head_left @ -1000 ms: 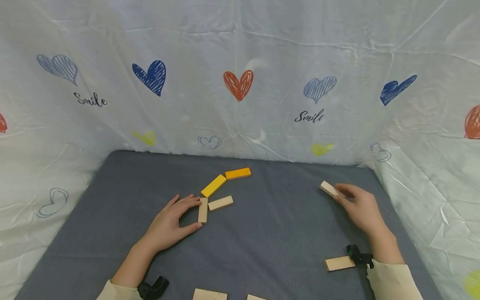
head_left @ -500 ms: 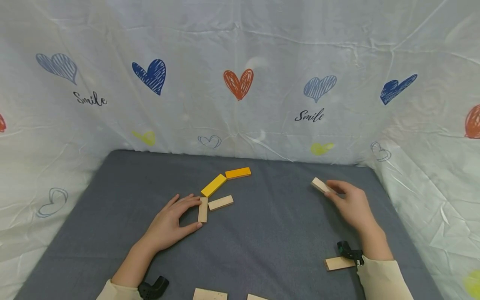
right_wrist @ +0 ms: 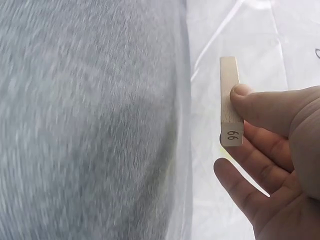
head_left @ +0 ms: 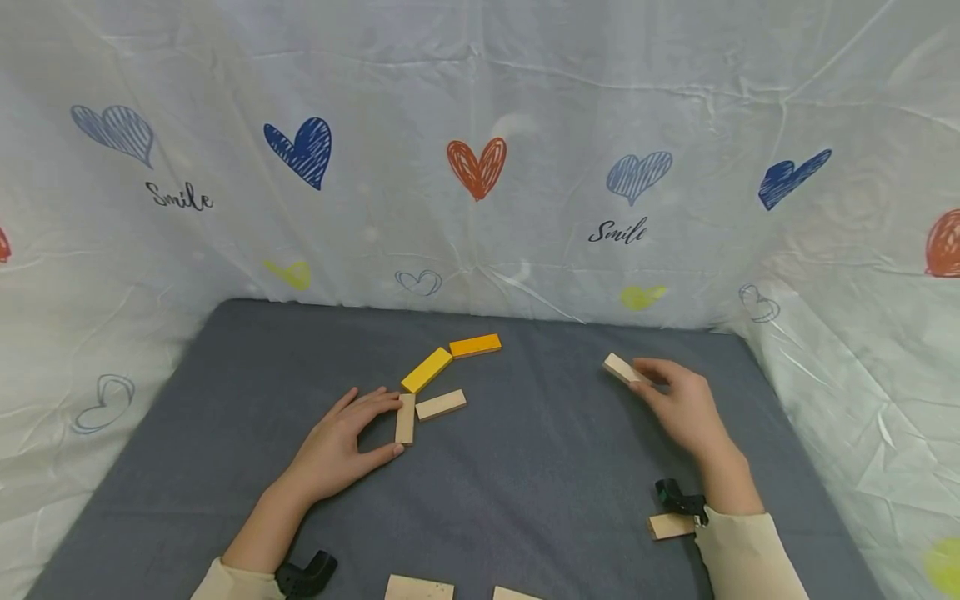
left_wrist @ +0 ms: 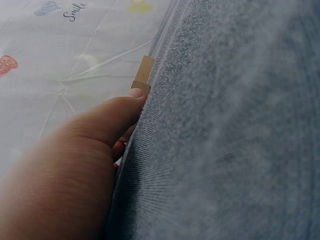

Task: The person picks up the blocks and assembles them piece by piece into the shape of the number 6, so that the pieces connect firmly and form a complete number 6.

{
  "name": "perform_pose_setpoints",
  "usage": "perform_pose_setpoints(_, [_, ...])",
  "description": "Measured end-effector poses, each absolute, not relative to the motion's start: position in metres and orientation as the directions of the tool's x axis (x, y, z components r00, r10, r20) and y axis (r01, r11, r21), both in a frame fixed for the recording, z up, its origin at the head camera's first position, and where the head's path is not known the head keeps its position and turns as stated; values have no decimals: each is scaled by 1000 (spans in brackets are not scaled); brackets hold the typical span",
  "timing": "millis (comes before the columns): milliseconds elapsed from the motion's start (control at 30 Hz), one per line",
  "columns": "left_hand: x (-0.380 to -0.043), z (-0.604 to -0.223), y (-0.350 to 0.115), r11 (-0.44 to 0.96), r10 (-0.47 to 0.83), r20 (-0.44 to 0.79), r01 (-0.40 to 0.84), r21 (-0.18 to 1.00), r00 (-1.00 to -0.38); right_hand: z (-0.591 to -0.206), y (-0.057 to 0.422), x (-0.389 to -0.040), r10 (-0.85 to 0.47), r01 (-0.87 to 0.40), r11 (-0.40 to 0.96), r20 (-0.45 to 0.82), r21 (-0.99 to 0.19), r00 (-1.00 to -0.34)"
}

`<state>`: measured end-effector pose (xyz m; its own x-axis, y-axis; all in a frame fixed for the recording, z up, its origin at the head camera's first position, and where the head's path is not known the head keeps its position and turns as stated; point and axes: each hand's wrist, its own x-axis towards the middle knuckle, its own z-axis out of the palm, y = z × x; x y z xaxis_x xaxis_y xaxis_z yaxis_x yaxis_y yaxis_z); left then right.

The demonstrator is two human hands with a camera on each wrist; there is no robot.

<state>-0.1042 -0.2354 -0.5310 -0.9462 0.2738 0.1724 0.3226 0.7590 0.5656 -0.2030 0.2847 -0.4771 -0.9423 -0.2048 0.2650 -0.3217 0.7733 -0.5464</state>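
Observation:
My left hand [head_left: 337, 450] rests low on the cloth, thumb at the near end and fingertips at the far end of a plain wooden block [head_left: 405, 420], pinching it lengthwise. In the left wrist view the thumb [left_wrist: 131, 105] lies in front of wooden pieces, hiding part of them. Over the right side of the table, my right hand [head_left: 690, 408] pinches another plain wooden block [head_left: 621, 367] between thumb and fingers. A two-digit number is printed on that block's end [right_wrist: 232, 135]. Touching or nearly touching the left block are a yellow block [head_left: 427, 370] and a plain block [head_left: 441, 405].
An orange block [head_left: 476, 346] continues from the yellow one's far end. One plain block [head_left: 670, 526] lies partly hidden beneath the right wrist camera [head_left: 678, 497]. Two more wooden pieces sit at the near edge, cut off by the frame. Behind the grey-clothed table [head_left: 540, 467] hangs a white printed curtain [head_left: 555, 100].
My right hand has moved left with its block, covering more of the plain block near the wrist. My left hand and the blocks around it stay where they were.

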Motion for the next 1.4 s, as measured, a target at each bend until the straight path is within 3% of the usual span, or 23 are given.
perform_pose_setpoints(1400, [-104,-533,-237,752,284,191,342,564,-940,-486,218,-205,-292,-389,694,257,-606,-921])
